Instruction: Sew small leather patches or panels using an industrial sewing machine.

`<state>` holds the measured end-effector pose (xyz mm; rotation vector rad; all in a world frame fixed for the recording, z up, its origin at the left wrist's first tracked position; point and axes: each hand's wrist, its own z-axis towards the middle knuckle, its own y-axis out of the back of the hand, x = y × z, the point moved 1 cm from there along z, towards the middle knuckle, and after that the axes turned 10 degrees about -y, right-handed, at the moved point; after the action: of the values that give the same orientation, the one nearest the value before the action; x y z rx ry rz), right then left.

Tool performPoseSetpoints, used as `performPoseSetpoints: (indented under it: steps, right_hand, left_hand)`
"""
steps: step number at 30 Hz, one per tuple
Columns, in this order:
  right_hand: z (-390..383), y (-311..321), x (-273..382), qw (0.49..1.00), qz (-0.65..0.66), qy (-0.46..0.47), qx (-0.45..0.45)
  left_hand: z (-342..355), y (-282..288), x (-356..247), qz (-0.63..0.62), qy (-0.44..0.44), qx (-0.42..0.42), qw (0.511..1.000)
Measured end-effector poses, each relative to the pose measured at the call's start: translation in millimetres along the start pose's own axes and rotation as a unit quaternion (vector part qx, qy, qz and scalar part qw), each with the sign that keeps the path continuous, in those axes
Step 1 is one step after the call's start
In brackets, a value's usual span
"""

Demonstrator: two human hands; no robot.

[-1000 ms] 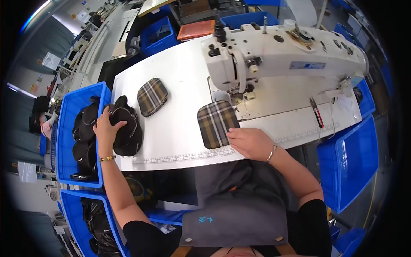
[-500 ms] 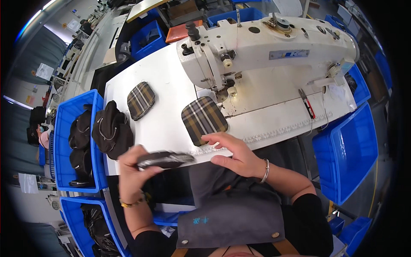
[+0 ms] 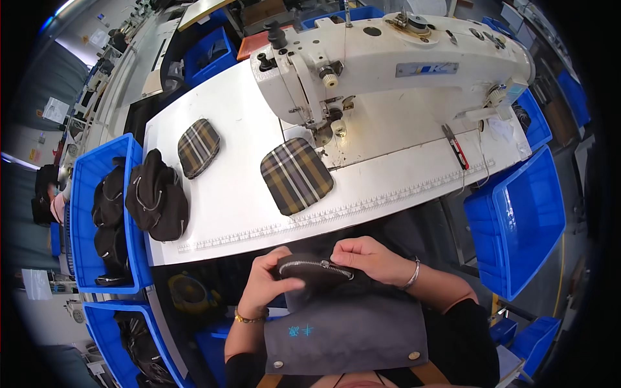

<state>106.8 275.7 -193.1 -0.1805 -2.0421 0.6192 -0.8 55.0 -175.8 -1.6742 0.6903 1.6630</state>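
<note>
Below the table's front edge, in front of my apron, my left hand (image 3: 268, 278) is closed on the left end of a black fabric pouch (image 3: 304, 275) with a curved silver zipper. My right hand (image 3: 352, 258) pinches the zipper area near the pull (image 3: 326, 264) at the pouch's right side. On the white table lie two plaid pads, a larger one (image 3: 296, 174) in front of the sewing machine's needle area and a smaller one (image 3: 198, 145) to the left. A pile of black zippered pouches (image 3: 157, 194) sits at the table's left edge.
A white sewing machine (image 3: 394, 71) spans the back right, with red-handled snips (image 3: 460, 155) beside it. Blue bins with black items stand left (image 3: 77, 220) and lower left (image 3: 94, 330); another blue bin (image 3: 511, 226) is at the right. A co-worker (image 3: 59, 208) is at the far left.
My left hand has taken a pouch from the pile and brought it down toward me. My right hand has left the larger plaid pad and moved onto the pouch's zipper.
</note>
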Motion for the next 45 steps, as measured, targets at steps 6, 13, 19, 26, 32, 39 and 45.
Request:
performPoseSetpoints:
  steps: [6,13,19,26,32,39,45]
  right_hand:
    - [-1,-12,9,0.986,-0.162,0.026,-0.02]
    - [-3,-12,9,0.991,-0.122,0.04,0.027]
    - [-19,8,26,0.995,0.077,0.041,0.041]
    - [-32,19,38,0.973,0.092,0.208,0.039]
    - [-22,24,24,0.984,-0.11,0.114,-0.076]
    - [-14,22,62,0.917,-0.368,0.142,-0.059]
    - [-4,29,67,0.948,-0.286,0.127,-0.056]
  left_hand:
    - [-4,-13,-8,-0.055,0.145,0.079,0.985]
    - [-3,-16,-7,-0.081,0.195,0.084,0.974]
    - [-4,-2,-2,-0.14,0.096,0.091,0.981]
    - [-8,-1,20,-0.434,0.007,-0.06,0.899]
    - [0,-8,22,-0.455,0.009,-0.137,0.88]
    - [18,-10,2,-0.113,0.11,0.036,0.987]
    - [32,-25,-8,-0.099,0.042,-0.155,0.982]
